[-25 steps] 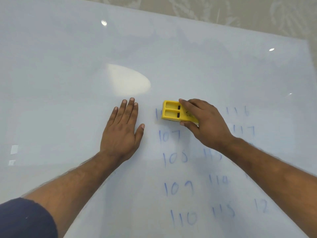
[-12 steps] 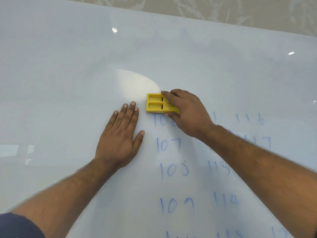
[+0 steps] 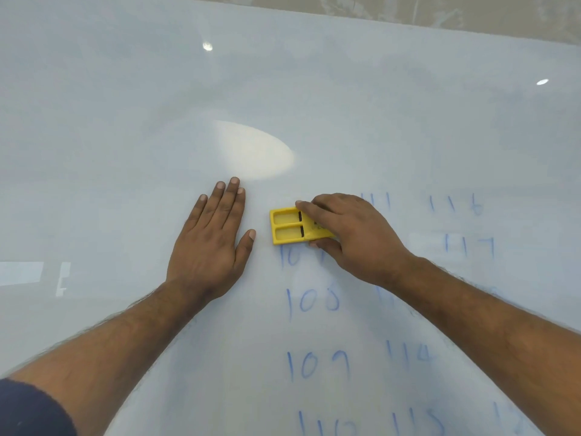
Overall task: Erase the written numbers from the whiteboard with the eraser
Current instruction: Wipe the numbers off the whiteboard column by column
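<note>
A large whiteboard (image 3: 125,121) fills the view. Blue handwritten numbers (image 3: 314,302) run in columns on its lower right part, some faint or smeared. My right hand (image 3: 355,237) grips a yellow plastic eraser (image 3: 287,226) and presses it flat on the board, on the top of the left column. The eraser covers the upper edge of the number just below it. My left hand (image 3: 210,243) lies flat on the board, fingers together, just left of the eraser and apart from it.
The board's top edge (image 3: 408,25) runs along the top, with a beige patterned wall behind. Bright light reflections (image 3: 254,152) sit above my hands. The board's left and upper areas bear no writing.
My right hand slid the eraser left and up, then down a little. The top number of the left column is gone, and the eraser now sits on the one below. My left hand stayed flat.
</note>
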Motion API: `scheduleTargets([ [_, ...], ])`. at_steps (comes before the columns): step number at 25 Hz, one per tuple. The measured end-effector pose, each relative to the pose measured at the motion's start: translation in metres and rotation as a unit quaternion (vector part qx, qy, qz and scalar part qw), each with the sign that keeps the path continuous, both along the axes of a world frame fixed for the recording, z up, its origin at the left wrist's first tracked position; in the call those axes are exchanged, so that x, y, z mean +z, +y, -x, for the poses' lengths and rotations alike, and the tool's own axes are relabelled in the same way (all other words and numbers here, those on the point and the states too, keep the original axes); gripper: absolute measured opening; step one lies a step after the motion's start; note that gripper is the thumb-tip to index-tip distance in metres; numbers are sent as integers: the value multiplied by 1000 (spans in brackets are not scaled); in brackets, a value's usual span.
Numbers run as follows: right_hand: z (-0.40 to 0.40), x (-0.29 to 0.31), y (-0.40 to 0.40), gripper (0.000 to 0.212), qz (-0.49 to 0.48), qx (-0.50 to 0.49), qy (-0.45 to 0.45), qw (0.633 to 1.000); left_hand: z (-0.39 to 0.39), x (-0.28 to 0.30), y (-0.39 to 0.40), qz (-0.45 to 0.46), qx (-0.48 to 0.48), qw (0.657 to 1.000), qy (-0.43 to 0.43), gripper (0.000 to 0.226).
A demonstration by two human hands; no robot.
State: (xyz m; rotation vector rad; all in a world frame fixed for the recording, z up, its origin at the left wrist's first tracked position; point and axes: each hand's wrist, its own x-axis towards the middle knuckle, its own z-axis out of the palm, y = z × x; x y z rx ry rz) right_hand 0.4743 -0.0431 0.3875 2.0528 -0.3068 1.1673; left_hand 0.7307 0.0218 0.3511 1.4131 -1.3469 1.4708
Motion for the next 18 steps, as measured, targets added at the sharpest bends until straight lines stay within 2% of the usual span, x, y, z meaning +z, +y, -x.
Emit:
scheduleTargets([
  [8, -27, 44, 17, 58, -27, 7, -73, 997, -2, 0, -2, 7, -10, 1000, -7, 67],
  [18, -5, -36, 14, 53, -41, -13, -18, 999, 1, -11, -4, 33, -26, 999, -8, 65],
])
